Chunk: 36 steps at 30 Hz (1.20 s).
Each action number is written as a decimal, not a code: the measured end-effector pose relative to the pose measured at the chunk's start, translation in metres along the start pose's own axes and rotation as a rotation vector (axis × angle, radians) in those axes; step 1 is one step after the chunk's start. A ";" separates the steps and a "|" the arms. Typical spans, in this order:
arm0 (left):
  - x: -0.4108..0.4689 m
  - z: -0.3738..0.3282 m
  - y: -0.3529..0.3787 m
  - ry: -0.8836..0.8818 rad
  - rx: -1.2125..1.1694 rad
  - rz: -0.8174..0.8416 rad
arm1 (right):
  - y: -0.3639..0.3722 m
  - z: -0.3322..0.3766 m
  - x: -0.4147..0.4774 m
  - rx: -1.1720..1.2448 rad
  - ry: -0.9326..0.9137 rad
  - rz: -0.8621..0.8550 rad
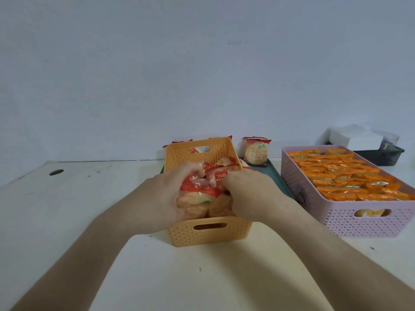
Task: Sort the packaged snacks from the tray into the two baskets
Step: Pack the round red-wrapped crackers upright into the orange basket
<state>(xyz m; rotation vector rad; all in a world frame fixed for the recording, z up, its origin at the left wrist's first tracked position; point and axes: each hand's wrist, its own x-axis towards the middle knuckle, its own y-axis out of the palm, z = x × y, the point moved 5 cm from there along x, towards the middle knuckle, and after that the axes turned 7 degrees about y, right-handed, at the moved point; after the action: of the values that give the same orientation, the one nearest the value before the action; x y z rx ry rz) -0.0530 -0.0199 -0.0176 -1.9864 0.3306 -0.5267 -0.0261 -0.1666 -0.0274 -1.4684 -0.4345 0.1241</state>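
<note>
An orange basket stands in the middle of the table, filled with red-and-clear rice cracker packs. My left hand and my right hand are both inside it, fingers curled around a bunch of those packs. Behind the basket lies a dark green tray, mostly hidden. One round cracker pack stands upright at the tray's back. To the right, a pink basket holds several small orange-wrapped snacks.
The white table has a round cable hole at the far left. A dark bin with white foam blocks sits at the back right against the pale wall.
</note>
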 end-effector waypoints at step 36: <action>0.058 0.022 0.020 0.025 0.312 0.233 | 0.006 -0.004 0.048 -0.212 -0.051 0.029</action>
<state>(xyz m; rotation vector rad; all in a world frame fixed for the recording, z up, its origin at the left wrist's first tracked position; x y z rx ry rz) 0.0077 -0.0379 -0.0312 -1.6166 0.4602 -0.4253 0.0208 -0.1535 -0.0233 -1.6834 -0.4787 0.1419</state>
